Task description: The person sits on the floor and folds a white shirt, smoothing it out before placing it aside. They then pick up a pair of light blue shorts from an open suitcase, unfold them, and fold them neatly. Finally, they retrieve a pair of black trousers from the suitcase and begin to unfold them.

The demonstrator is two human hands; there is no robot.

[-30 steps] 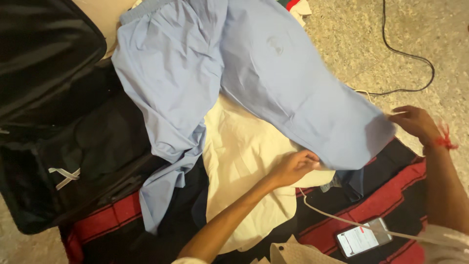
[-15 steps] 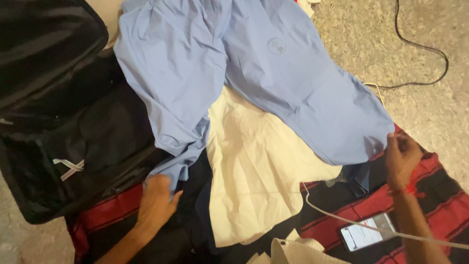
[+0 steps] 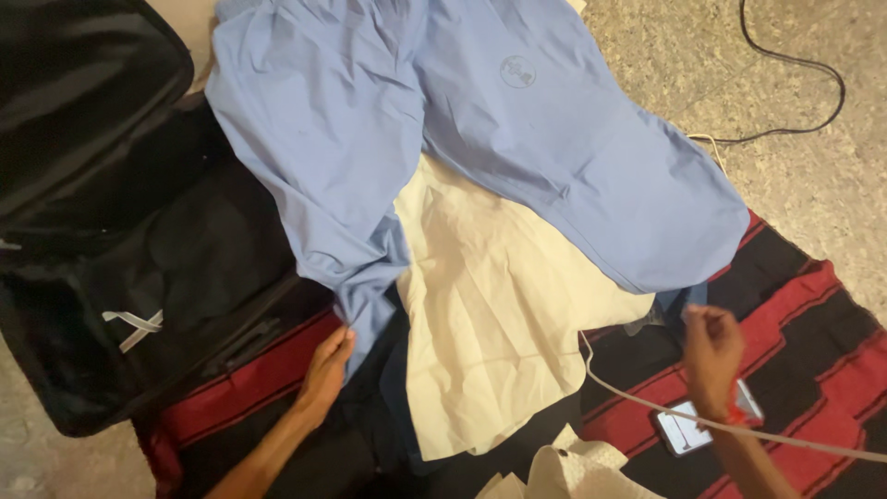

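A: On the floor, across a red-and-black striped blanket (image 3: 795,305), a light blue pair of trousers (image 3: 517,148) is spread, waistband toward the top of the view, its two legs splayed apart. The left hand (image 3: 325,368) is laid at the hem of one leg, fingers (image 3: 340,344) extended and touching the cloth; no closed grip is seen. The right hand (image 3: 711,346) is held just below the other leg's hem, its fingers curled as if pinching an edge of cloth; whether fabric is actually gripped cannot be told.

B: Handling properties?

A: Judged light, thin and limp, with creases throughout. No stiffness is expected, so any unsupported part would sag. Hems and waistband are judged the best places for a hold, as the cloth is doubled and seamed there.

B: What lies underneath?

A: A cream garment (image 3: 490,305) is partly covered between the two legs, and could be dragged along if the blue cloth is pulled flat rather than lifted.

B: Edges and room?

A: An open black suitcase (image 3: 111,231) is set against the left leg, its rim close to the left hand. A smartphone (image 3: 688,430) with a white cable (image 3: 637,397) lies beside the right wrist; a snag is possible. A black cord (image 3: 804,83) runs on the bare stone floor (image 3: 832,185) at upper right, where open room is seen.
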